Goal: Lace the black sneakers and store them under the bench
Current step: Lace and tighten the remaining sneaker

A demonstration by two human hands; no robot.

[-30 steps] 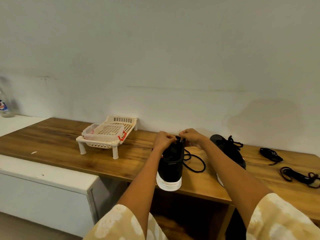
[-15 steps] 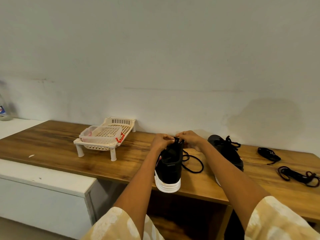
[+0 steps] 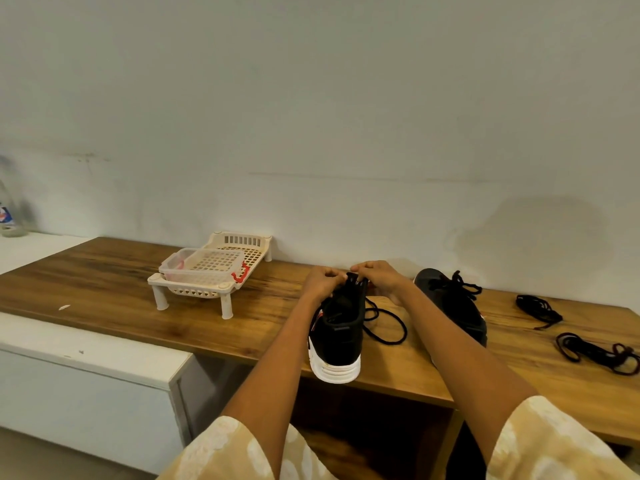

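A black sneaker [image 3: 341,336] with a white sole stands on the wooden bench [image 3: 104,292], heel toward me at the front edge. My left hand [image 3: 323,280] and my right hand [image 3: 379,278] both have curled fingers at the shoe's front top, pinching there; the exact grip is hidden by the fingers. A loose black lace [image 3: 388,323] loops on the bench to the right of this shoe. The second black sneaker [image 3: 453,306], with its lace bunched on top, lies behind my right forearm.
A cream plastic rack [image 3: 211,271] on legs holds a clear tub on the bench to the left. Two bundles of dark laces [image 3: 538,308] [image 3: 595,351] lie at the right. A white cabinet [image 3: 86,362] and a bottle [image 3: 8,209] are far left. Open space under the bench [image 3: 374,434] is dark.
Both hands stay at the top front of the near sneaker with only small finger movements. The view shifted slightly; nothing else moved.
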